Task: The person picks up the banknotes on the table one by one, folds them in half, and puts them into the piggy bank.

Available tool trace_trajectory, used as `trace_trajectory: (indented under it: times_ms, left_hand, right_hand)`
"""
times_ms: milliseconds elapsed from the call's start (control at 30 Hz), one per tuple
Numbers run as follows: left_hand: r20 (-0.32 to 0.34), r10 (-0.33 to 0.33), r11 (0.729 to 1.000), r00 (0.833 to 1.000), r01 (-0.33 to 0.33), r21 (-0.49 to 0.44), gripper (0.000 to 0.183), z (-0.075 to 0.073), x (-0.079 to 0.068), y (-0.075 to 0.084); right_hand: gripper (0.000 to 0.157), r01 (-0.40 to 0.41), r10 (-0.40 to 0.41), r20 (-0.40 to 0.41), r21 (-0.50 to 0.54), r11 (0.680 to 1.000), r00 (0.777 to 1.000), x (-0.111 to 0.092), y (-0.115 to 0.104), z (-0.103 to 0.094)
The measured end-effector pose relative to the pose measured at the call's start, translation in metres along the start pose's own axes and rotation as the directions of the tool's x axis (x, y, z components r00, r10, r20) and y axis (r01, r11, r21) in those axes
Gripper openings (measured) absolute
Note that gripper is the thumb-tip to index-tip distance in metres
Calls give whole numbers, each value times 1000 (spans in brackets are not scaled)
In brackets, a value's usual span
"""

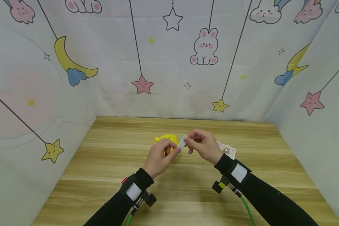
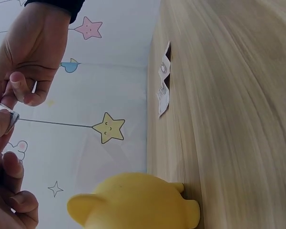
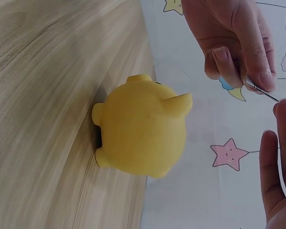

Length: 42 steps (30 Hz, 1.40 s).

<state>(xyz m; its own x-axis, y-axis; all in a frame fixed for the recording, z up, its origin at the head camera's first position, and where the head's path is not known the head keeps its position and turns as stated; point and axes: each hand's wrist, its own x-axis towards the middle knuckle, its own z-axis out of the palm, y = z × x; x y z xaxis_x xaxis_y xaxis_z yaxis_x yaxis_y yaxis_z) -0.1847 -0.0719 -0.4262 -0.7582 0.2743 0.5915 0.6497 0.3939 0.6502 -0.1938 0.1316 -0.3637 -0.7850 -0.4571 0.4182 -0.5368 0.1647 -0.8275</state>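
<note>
A small whitish strip of folded paper [image 1: 182, 143] is held in the air between both hands. My left hand [image 1: 159, 157] pinches its lower end between thumb and forefinger. The upper end is pinched by the thumb and forefinger of my right hand [image 1: 204, 146]. Behind the left hand a yellow piggy bank [image 3: 138, 129] stands on the table, partly hidden in the head view. The right wrist view catches the strip nearly edge-on. Right of the right hand, a creased printed note [image 1: 227, 150] rests on the table, partly covered by the wrist.
The wood-grain table [image 1: 180, 194] extends under both forearms. White cloth walls [image 1: 169, 62] with printed stars, moons and rabbits enclose its back and sides. A green cable [image 1: 247, 208] trails from the right wrist camera, another from the left.
</note>
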Motion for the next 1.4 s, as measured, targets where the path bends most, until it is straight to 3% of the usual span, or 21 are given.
trace_trajectory:
  times_ms: [233,433,567,767,900,1033,1233,1400]
  left_hand:
    - [-13,7,1000,1000,-8,-11,10,-2,-3,-4]
    - [-63,-28,1000,998,28,1,20,-21,-5,-13]
    - [-121,-57,996,991,65,66,30,-36,-4,-19]
    - [-111,-123,971,986,143,193,57,-48,-3,-32]
    - [-61,-195,945,979,204,255,74,-46,-6,-44]
    - [11,-283,922,959,269,280,89,-39,-9,-57]
    - [85,-372,907,924,343,243,103,-24,-11,-70]
    - [99,-396,906,913,370,207,108,-15,-14,-77]
  right_hand:
    - [5,-30,30,9,29,999,1000,1,2,0]
    - [5,-30,31,-32,12,999,999,4,8,-9]
    - [5,-25,24,-47,-14,1000,999,8,17,-14]
    - [5,28,-32,-25,-152,988,999,23,35,-17]
    - [7,148,-142,42,-254,956,989,37,35,-15]
    - [8,252,-225,120,-330,910,967,53,37,-15]
    - [9,315,-232,242,-407,857,942,69,43,-14]
    - [10,365,-239,321,-430,826,917,79,43,-10]
